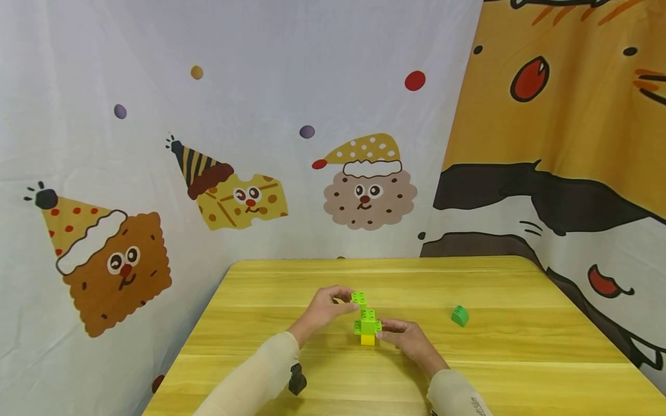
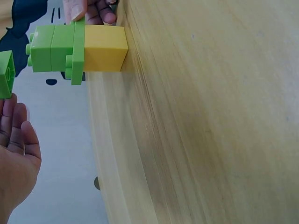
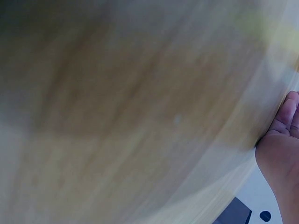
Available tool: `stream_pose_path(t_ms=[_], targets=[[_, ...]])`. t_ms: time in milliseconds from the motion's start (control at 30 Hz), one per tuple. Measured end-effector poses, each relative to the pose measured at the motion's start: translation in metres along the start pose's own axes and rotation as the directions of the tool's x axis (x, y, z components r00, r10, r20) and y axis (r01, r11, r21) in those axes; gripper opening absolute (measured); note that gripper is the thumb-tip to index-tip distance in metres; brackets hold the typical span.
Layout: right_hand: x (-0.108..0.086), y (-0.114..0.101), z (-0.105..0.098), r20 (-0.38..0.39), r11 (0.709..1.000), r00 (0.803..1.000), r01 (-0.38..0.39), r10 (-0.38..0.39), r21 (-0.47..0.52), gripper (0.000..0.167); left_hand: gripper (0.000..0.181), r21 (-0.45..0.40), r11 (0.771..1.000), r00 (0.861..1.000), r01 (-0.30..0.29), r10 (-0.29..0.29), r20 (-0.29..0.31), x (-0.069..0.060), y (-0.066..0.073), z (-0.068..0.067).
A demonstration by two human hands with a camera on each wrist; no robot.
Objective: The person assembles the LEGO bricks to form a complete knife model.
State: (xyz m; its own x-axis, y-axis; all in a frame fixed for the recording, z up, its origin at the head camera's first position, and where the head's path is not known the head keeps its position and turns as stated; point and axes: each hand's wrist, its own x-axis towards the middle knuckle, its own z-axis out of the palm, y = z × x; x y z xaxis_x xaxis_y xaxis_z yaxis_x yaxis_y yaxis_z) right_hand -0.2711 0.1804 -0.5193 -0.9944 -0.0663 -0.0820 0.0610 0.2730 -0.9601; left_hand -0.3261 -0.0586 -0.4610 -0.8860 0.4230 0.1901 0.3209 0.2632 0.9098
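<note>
My left hand (image 1: 324, 307) pinches a light green toy building brick (image 1: 359, 298) just above and left of a small stack. That brick (image 2: 5, 74) is apart from the stack in the left wrist view, its hollow underside facing the stack's studs. The stack stands upright on the table: a yellow brick (image 1: 367, 340) at the bottom, a wider light green plate (image 2: 78, 60) over it, then light green bricks (image 2: 51, 49) on top. My right hand (image 1: 410, 340) grips the plate's right end. In the right wrist view, only part of my right hand (image 3: 278, 149) shows, the stack out of sight.
A darker green brick with a curved top (image 1: 460, 315) lies on the wooden table (image 1: 520, 289), right of the stack. A black device (image 1: 297, 379) is at my left wrist. Behind the table's far edge hangs a printed cloth (image 1: 291, 86).
</note>
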Motion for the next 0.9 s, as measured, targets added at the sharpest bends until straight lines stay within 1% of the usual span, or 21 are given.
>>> stream_pose_path(t_ms=[200, 500, 533, 567, 733, 767, 800, 900], targets=[[0.000, 0.001, 0.000, -0.009, 1.000, 1.000, 0.012, -0.012, 0.001, 0.047, 0.027, 0.013, 1.000, 1.000, -0.020, 0.020, 0.015, 0.001, 0.001, 0.003], [0.001, 0.003, 0.000, -0.003, 1.000, 1.000, 0.014, -0.014, 0.009, 0.046, 0.024, 0.013, 1.000, 0.999, -0.017, 0.017, 0.028, 0.002, -0.002, 0.009], [0.001, 0.004, 0.000, -0.003, 1.000, 1.000, 0.015, -0.015, 0.009, 0.046, 0.024, 0.012, 1.000, 1.000, -0.013, 0.013, 0.027, 0.000, 0.002, 0.010], [0.002, 0.004, 0.000, -0.003, 1.000, 1.000, 0.013, -0.013, 0.008, 0.046, 0.024, 0.007, 1.000, 1.000, -0.014, 0.014, 0.027, 0.000, 0.002, 0.010], [0.002, 0.004, 0.000, -0.001, 1.000, 1.000, 0.006, -0.006, 0.008, 0.045, 0.025, 0.015, 1.000, 1.000, -0.001, 0.001, 0.029, -0.001, -0.001, 0.013], [0.002, 0.003, 0.000, 0.003, 1.000, 1.000, 0.003, -0.003, 0.005, 0.045, 0.026, 0.022, 1.000, 1.000, 0.000, 0.000, 0.032, 0.001, -0.006, 0.013], [0.002, 0.003, 0.000, 0.003, 1.000, 1.000, 0.003, -0.003, 0.005, 0.045, 0.027, 0.030, 1.000, 0.999, -0.002, 0.001, 0.034, 0.001, -0.007, 0.014], [0.002, 0.002, 0.000, 0.001, 1.000, 1.000, -0.003, 0.003, 0.004, 0.045, 0.029, 0.040, 0.999, 0.999, 0.002, -0.004, 0.043, 0.001, -0.007, 0.015]])
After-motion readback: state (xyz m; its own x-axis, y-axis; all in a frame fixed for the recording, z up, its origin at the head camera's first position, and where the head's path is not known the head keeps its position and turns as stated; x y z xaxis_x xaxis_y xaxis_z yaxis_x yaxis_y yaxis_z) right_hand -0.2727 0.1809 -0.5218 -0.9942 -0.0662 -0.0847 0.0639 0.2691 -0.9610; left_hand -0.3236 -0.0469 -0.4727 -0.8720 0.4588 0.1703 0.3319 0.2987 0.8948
